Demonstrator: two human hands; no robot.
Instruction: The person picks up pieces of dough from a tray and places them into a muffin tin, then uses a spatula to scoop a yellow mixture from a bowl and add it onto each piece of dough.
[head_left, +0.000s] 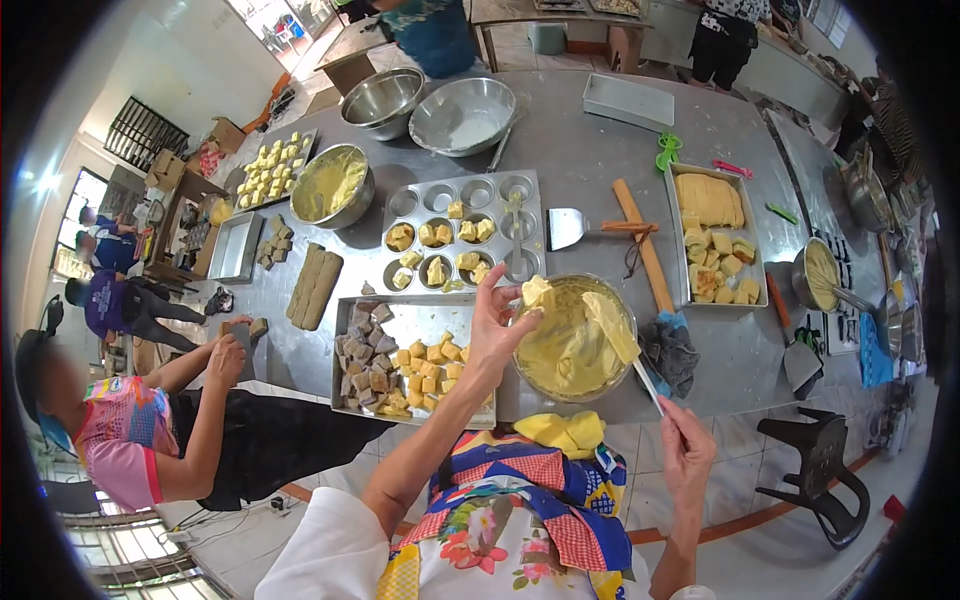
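In the head view, a bowl (pixel 575 399) of yellow batter (pixel 562 350) is set on the table (pixel 560 140), and a small yellow piece (pixel 538 293) is held at its far left edge. The piece is pinched by the left hand (pixel 497 322) between thumb and fingertips, well apart from the right hand (pixel 686 443). By the right hand, curled on the near right side of the bowl, a spatula (pixel 612 326) is gripped by its handle; its coated blade is tilted over the batter.

Beyond the bowl to the left, a muffin tin (pixel 418 218) is seen, with yellow lumps in some cups. Left of the bowl, grey cubes (pixel 366 352) and yellow cubes (pixel 432 366) are spread in a tray (pixel 418 318). Just right of the bowl, a towel (pixel 668 352) is laid; beyond the bowl, a scraper (pixel 567 228) is placed. Farther right of the bowl, a loaf (pixel 708 201) and cut chunks (pixel 712 262) are held in a pan (pixel 752 222).
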